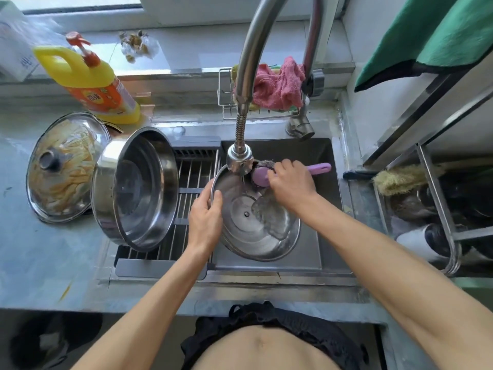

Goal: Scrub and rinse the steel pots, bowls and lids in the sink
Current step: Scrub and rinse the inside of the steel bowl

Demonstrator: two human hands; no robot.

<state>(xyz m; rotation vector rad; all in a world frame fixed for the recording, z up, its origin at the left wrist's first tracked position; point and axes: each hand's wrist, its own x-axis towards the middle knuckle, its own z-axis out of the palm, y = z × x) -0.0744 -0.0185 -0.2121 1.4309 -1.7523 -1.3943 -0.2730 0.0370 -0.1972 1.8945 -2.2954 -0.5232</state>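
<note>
Because the big pot (134, 189) looks washed, I see it tipped on its side on the rack (186, 182) at the sink's (328, 182) left edge, maybe to drip. Beside it on the table (40, 263) lies a dirty lid (64, 166), not yet done. Under the tap (240, 158), my left hand (205, 217) grips the rim of the steel lid (253, 217) to keep it steady. My right hand (290, 185) is curled round the purple brush (266, 173), scrubbing where the water lands.
</note>
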